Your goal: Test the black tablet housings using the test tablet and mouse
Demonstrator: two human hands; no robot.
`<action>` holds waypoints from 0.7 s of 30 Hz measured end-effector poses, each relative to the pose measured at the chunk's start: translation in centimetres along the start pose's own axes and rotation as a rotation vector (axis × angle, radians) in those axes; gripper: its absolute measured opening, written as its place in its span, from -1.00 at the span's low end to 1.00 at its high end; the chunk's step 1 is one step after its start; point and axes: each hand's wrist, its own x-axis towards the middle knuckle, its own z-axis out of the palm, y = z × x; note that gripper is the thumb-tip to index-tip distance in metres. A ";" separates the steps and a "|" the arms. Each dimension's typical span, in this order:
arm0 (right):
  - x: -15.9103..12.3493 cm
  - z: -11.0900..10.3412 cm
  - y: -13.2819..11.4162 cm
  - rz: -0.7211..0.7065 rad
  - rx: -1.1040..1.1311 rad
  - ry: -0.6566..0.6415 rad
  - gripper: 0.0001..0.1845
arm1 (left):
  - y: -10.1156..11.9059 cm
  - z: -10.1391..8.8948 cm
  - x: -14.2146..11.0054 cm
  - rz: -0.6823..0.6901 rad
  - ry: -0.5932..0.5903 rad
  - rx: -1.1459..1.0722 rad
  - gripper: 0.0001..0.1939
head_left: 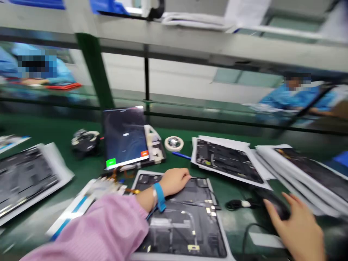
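My left hand (pixel 175 181), with a blue wrist strap (pixel 160 197) and a pink sleeve, lies over the upper part of an opened tablet housing (pixel 187 214). Its fingers are curled together at the housing's top edge; what they hold, if anything, is hidden. The dark housing shows flat cables and small gold contacts. On the right, my right hand (pixel 301 226) has thumb and fingers spread around a blurred black rounded object (pixel 277 204), possibly a mouse. Whether it touches the object is unclear. A bundled black cable (pixel 236 205) lies just left of that object.
A lit tablet screen (pixel 125 139) leans upright behind. Other dark housings on white sheets lie at left (pixel 27 181) and right (pixel 228 159). A tape roll (pixel 174 143), a blue pen (pixel 181 155) and flat cables (pixel 114 181) lie between. Co-workers in blue sit beyond the rail.
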 end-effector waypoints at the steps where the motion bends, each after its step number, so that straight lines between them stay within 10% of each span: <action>1: -0.1 -1.2 -1.7 -0.037 -0.003 0.037 -0.40 | 0.2 0.1 -0.2 -0.006 -0.009 -0.009 -0.73; 8: 0.0 -4.6 -13.7 -0.445 0.355 -0.655 -0.73 | -0.4 0.3 0.0 -0.022 -0.114 -0.024 -0.70; 21: 3.0 -2.2 -14.7 -0.801 0.258 -0.807 -0.95 | -0.2 0.2 -0.3 -0.020 -0.138 -0.034 -0.67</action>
